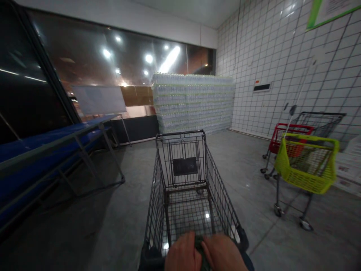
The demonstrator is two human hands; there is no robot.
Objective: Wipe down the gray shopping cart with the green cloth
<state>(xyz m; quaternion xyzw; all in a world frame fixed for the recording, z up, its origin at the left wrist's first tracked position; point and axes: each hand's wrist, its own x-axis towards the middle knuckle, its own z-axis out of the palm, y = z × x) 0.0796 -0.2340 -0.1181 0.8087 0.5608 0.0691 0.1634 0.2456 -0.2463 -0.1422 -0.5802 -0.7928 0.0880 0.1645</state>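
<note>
A dark wire shopping cart (180, 199) stands in front of me, its basket bare down to the mesh floor. At its far end is a raised wire panel with a black plate (185, 166). My left hand (182, 253) and my right hand (224, 253) are close together at the cart's near end, fingers closed over the handle. Between them shows a dark green piece (200, 246); whether it belongs to the handle cannot be made out. The hands cover most of the handle, and their lower parts are cut off.
Blue-topped metal tables (93, 123) run along the left. A large stack of wrapped bottles (194, 103) stands ahead by the window. On the right are a yellow basket cart (306, 177), a red one (278, 137) and a grey wire cart (321, 118), beside a tiled wall (254, 64).
</note>
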